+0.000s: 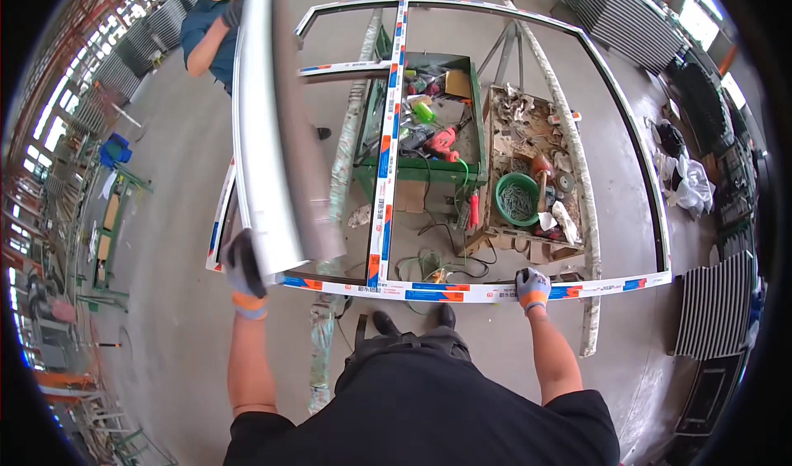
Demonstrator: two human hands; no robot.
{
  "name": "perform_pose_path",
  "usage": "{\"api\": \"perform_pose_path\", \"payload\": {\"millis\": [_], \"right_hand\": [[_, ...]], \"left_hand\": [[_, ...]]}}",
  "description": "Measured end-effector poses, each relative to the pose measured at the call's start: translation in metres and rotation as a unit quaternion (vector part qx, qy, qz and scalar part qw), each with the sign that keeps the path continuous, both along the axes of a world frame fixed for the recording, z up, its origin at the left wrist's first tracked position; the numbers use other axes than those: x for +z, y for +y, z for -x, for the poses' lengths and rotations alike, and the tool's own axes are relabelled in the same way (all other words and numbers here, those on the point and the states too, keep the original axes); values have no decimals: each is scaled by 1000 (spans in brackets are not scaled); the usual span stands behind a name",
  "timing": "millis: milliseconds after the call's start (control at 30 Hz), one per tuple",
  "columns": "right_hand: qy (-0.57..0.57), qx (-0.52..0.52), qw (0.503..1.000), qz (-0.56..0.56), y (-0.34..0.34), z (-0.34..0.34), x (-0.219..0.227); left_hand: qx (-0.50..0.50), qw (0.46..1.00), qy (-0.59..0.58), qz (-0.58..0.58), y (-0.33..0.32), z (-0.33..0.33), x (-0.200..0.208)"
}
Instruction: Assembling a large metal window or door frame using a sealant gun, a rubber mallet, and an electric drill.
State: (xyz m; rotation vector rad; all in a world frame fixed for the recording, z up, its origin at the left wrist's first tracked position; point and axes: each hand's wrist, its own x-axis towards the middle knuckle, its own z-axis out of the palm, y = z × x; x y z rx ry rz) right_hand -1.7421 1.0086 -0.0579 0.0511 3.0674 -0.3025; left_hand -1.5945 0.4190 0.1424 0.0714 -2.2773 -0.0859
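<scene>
A long silver-white framed panel (262, 136), blurred by motion, stands on edge over the left part of a large window frame (445, 293). My left hand (244, 266), in a grey and orange glove, is closed on the panel's near lower corner; its fingertips are partly hidden. The frame is wrapped in white, blue and orange tape and lies flat on two long supports. My gloved right hand (533, 288) has its fingers curled over the frame's near rail, right of the middle bar (384, 169). At the far end of the panel, a co-worker's gloved hand (233, 12) holds its edge.
Below the frame stand a green tool cart (412, 173) with a red power drill (443, 142) and a wooden crate (528, 251) with a green bowl (517, 198) of screws. Wrapped support poles (569, 136) run under the frame. Cables lie by my feet. Stacked profiles (716, 309) stand right.
</scene>
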Motion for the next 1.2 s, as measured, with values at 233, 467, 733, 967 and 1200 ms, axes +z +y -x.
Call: {"api": "perform_pose_path", "payload": {"millis": [233, 467, 733, 967, 1200], "right_hand": [[14, 1, 1000, 0, -8, -5, 2], [18, -1, 1000, -10, -6, -1, -6], [18, 7, 1000, -24, -7, 4, -5], [12, 0, 1000, -24, -9, 3, -5], [35, 13, 999, -20, -4, 5, -19]], "left_hand": [[-71, 926, -95, -357, 44, 45, -30], [2, 907, -360, -221, 11, 39, -74], [23, 915, -383, -125, -36, 25, -136], [23, 925, -360, -123, -47, 27, -156], [35, 913, -383, -133, -47, 39, -150]]}}
